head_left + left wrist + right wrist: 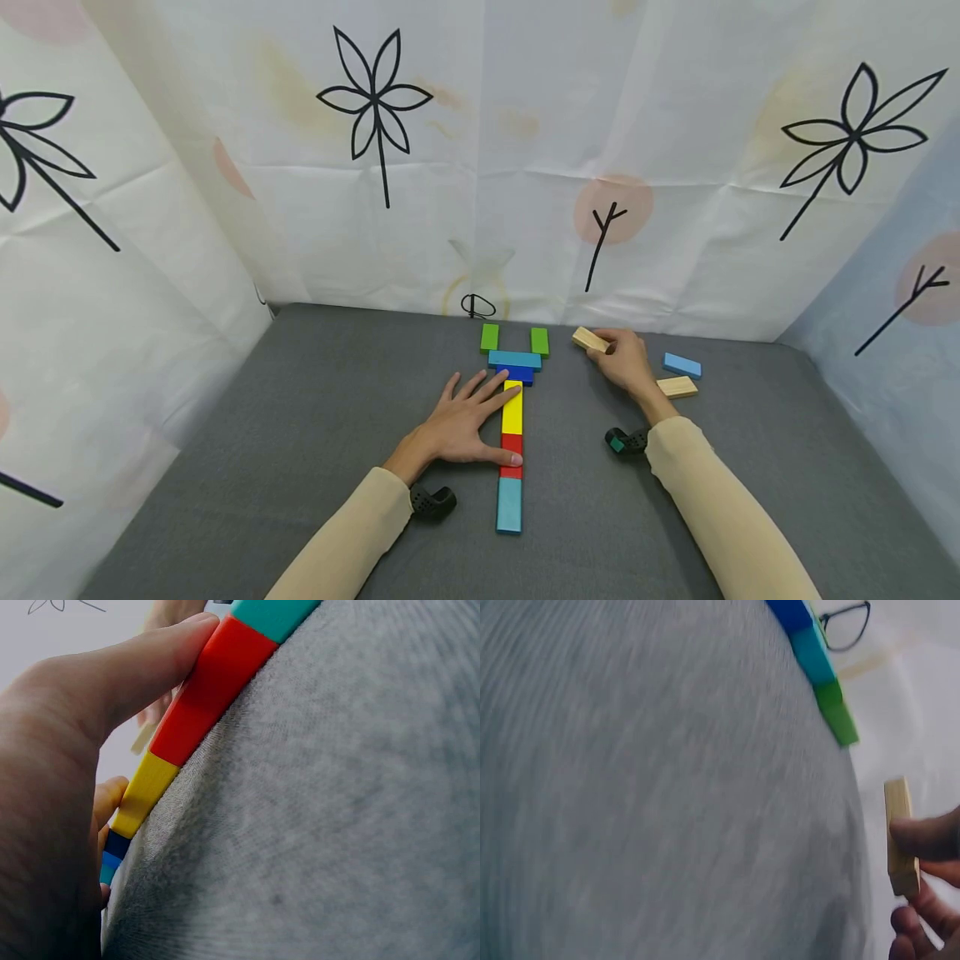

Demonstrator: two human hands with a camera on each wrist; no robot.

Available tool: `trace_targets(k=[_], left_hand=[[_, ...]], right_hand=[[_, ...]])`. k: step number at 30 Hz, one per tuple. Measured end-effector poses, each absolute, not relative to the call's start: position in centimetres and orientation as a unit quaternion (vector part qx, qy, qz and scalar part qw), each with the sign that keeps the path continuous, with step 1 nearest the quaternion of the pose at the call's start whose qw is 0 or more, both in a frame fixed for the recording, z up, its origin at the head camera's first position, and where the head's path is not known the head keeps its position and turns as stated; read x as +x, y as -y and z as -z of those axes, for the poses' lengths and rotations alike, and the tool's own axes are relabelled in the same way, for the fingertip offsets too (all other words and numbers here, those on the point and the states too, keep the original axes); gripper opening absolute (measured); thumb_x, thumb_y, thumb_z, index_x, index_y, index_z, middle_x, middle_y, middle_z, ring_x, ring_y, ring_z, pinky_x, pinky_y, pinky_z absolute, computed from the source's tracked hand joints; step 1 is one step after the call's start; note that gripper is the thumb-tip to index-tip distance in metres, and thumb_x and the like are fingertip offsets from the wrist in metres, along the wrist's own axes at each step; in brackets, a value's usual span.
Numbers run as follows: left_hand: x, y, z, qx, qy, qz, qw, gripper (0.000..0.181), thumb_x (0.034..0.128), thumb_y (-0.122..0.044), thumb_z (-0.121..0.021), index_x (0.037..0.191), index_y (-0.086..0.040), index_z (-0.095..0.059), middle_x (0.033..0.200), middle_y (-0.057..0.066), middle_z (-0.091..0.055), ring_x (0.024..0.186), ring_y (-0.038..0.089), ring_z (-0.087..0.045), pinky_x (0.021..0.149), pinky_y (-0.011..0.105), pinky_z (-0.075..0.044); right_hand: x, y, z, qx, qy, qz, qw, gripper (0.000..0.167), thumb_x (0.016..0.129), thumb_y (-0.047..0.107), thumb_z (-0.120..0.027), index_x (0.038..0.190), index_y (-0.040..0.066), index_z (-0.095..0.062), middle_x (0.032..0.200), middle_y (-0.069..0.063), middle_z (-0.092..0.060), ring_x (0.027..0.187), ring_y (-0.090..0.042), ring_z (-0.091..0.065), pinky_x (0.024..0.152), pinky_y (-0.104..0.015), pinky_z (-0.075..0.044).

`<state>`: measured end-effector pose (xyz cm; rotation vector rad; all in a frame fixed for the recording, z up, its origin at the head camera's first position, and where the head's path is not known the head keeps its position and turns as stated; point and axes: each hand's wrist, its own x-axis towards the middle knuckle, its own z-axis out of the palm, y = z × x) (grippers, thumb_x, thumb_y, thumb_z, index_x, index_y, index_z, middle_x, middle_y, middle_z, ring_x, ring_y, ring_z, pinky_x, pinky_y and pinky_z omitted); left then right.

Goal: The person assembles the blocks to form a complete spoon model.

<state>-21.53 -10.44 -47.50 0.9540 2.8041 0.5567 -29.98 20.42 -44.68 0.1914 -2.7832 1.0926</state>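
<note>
In the head view my left hand (461,429) spreads its fingers over the row of blocks, the thumb on the red block (512,446) and a fingertip on the yellow block (512,412). A teal block (509,504) ends the row nearest me. Beyond the yellow one lie a dark blue block (517,375) and a light blue block (514,360) crosswise, then two green blocks (490,337) set apart. My right hand (626,362) pinches a plain wooden block (900,832) between thumb and fingers, right of the green blocks.
Beside my right wrist lie another wooden block (677,387) and a blue block (682,365). The grey table (300,433) meets a white patterned cloth (525,167) at its back edge. Each wrist wears a black camera mount (432,503).
</note>
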Motion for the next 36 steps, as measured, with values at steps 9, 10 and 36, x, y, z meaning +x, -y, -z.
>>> trace_targets(k=[9,10,36], left_hand=[[-21.6,10.4,47.5,0.306,-0.933,-0.173,0.071,0.102,0.08,-0.081,-0.058,0.163,-0.035,-0.022,0.171,-0.007,-0.005,0.156,0.029,-0.006,0.119,0.064,0.006],[-21.6,10.4,47.4,0.307,-0.933,-0.173,0.072,0.101,0.0801,-0.081,-0.058,0.163,-0.035,-0.022,0.171,-0.007,-0.005,0.156,0.029,-0.006,0.118,0.064,0.006],[-21.6,10.4,47.3,0.307,-0.932,-0.176,0.073,0.101,0.081,-0.08,-0.059,0.163,-0.036,-0.021,0.171,-0.008,-0.004,0.156,0.028,-0.006,0.119,0.064,0.006]], right_hand=[[-30.8,-16.1,43.5,0.16,0.914,-0.372,0.027,0.034,0.096,0.007,-0.071,0.128,-0.004,-0.067,0.117,-0.024,-0.06,0.106,-0.038,-0.055,0.089,-0.052,-0.046],[-30.8,-15.6,43.4,0.165,0.914,-0.37,0.022,0.035,0.096,0.007,-0.07,0.128,-0.004,-0.067,0.116,-0.024,-0.059,0.106,-0.038,-0.055,0.089,-0.052,-0.046],[-31.8,-10.3,43.2,0.185,0.937,-0.297,-0.023,0.032,0.099,0.012,-0.068,0.129,0.002,-0.069,0.124,-0.019,-0.061,0.111,-0.039,-0.048,0.096,-0.06,-0.032]])
